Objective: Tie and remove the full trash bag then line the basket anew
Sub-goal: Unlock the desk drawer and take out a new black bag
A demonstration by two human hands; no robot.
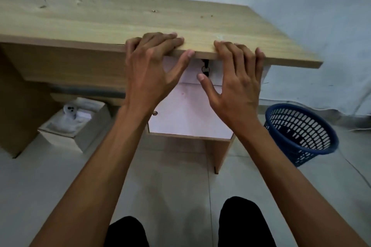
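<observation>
Standing on the tiled floor at the right, just beside the counter's end panel, the blue basket has no liner in it; its slotted wall shows bare. Well apart from it, the left hand and right hand lie spread and flat-fingered over the front edge of the wooden counter, gripping nothing. A key hangs in the white drawer front between them.

Bare forearms, black trousers
</observation>
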